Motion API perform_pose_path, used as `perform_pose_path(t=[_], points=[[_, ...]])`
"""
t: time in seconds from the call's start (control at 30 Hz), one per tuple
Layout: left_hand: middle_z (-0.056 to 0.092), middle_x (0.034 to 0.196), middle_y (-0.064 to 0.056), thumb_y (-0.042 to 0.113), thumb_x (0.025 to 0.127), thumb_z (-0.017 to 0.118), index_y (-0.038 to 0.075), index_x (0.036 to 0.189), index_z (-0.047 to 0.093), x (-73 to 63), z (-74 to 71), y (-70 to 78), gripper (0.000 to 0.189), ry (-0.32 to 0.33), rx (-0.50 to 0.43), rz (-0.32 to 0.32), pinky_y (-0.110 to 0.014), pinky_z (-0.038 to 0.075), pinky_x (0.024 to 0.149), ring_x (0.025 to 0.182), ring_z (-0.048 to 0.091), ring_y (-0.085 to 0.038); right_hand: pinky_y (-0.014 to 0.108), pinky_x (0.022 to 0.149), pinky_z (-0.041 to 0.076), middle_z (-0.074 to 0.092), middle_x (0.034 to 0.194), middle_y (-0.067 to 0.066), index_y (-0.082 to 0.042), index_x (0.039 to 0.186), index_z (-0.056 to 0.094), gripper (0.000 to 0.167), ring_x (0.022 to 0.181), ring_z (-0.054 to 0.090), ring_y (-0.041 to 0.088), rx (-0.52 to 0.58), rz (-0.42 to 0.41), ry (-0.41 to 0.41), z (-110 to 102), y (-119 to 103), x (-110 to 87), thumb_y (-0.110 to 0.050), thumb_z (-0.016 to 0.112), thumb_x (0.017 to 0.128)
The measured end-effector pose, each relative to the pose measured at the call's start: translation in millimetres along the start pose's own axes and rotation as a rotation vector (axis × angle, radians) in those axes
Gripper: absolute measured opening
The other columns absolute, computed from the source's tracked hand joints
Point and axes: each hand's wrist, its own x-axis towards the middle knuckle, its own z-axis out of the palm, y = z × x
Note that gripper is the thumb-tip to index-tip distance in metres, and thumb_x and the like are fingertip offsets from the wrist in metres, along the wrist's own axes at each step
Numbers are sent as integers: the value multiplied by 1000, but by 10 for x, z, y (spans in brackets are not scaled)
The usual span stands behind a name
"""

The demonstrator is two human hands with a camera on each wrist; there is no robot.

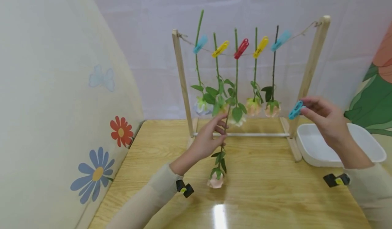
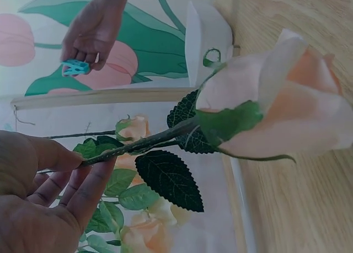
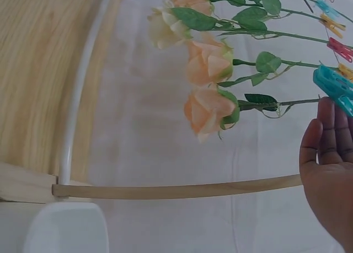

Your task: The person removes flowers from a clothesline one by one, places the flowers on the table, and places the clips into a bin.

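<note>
My left hand pinches the stem of a pale pink artificial rose, which hangs bloom down over the table. In the left wrist view the rose fills the right side, its dark stem between thumb and fingers. My right hand holds a blue clothespin by its end, near the rack's right post. Behind the left hand, several roses hang upside down from a string, each held by a clothespin: a light blue one, a yellow one, a red one and others.
A wooden rack with a white crossbar stands at the back of the wooden table. Beside its right foot sits a white plastic basin. A wall with flower decals borders the table's left.
</note>
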Motion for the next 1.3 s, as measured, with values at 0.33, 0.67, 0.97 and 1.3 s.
perform_pose_path(t=[0.33,0.67,0.97,1.3], points=[[58,123,-14,-10,95,61,10,155,38,-79,-73,-41,67,-25,80,-21,-25,62,67,102,64,-28,18,80,57,71,101,3,8,120,64,27,91,67,11,-37,41,-36,0,115,-101,15,53,97],[60,118,-17,-13,93,62,2,151,40,-114,-104,-96,64,-34,174,47,-22,60,69,99,66,-29,15,84,55,69,104,-1,2,122,66,28,94,64,9,-94,109,-47,-12,269,-235,10,58,97],[63,115,-18,-13,90,63,2,146,45,-101,-98,-84,60,-82,287,59,-24,59,77,97,68,-26,14,80,54,69,102,-3,-2,120,67,27,91,64,8,-166,146,-43,-26,376,-372,9,59,97],[66,108,-11,-16,89,62,2,142,50,-79,-52,-50,57,-95,361,96,-25,58,82,94,68,-26,11,82,53,67,105,-14,-3,126,63,26,95,64,1,-508,250,-68,3,498,-506,-6,61,101]])
